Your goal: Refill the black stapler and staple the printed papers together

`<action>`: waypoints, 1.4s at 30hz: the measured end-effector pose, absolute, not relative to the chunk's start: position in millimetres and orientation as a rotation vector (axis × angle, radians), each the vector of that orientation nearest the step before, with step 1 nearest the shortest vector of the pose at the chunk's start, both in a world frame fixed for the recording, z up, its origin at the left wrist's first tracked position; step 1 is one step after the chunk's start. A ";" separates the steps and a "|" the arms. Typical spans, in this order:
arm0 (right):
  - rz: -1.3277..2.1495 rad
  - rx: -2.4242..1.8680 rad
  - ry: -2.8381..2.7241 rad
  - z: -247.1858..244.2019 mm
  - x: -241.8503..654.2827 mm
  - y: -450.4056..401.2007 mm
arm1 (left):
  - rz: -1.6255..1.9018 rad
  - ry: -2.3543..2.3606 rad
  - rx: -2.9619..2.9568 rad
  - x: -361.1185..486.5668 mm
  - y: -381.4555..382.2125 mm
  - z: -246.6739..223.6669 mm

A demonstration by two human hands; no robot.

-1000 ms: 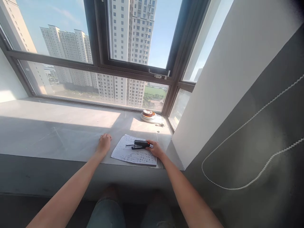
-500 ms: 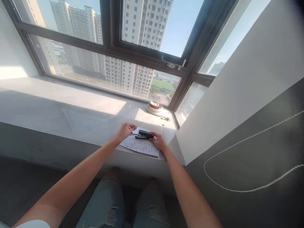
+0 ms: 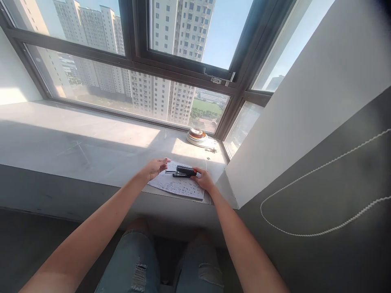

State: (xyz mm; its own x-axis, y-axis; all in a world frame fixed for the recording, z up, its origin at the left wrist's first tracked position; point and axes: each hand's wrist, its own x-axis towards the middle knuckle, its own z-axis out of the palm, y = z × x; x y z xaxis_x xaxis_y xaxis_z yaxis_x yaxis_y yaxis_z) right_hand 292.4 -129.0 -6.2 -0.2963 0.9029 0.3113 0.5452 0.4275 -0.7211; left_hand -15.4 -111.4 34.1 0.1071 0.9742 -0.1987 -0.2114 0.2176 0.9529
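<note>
My right hand (image 3: 204, 179) is closed around the right end of a black stapler (image 3: 185, 171) with an orange-red spot. A thin metal rail (image 3: 170, 172) sticks out from the stapler's left end. The stapler is held over handwritten sheets of paper (image 3: 180, 188) lying on the sill. Left of the rail and apart from it is my left hand (image 3: 155, 167), its fingers curled and the tips close together. Whatever may be between those fingertips is too small to make out.
The papers lie near the front edge of a grey window sill (image 3: 116, 162). Stacked round plates or coils (image 3: 197, 136) stand by the window, with small dark bits (image 3: 210, 150) beside them. A slanted wall (image 3: 275, 114) bounds the right, where a beaded cord (image 3: 293, 234) hangs.
My left hand has drawn back to the left, away from the stapler. My right hand still grips the stapler in about the same place. The view has shifted slightly.
</note>
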 end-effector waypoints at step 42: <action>0.604 -1.239 -1.982 -7.2 293.5 -128.6 | 0.605 1.541 2.572 4.2 -140.0 17.2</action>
State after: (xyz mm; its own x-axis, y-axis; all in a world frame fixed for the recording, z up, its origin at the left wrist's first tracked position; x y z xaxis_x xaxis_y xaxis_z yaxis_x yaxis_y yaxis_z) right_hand 293.5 -128.6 -7.2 -0.2867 0.9025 0.3215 0.5698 0.4304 -0.7000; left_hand 4.2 -140.0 17.2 0.4148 0.8623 0.2905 0.8296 -0.4896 0.2686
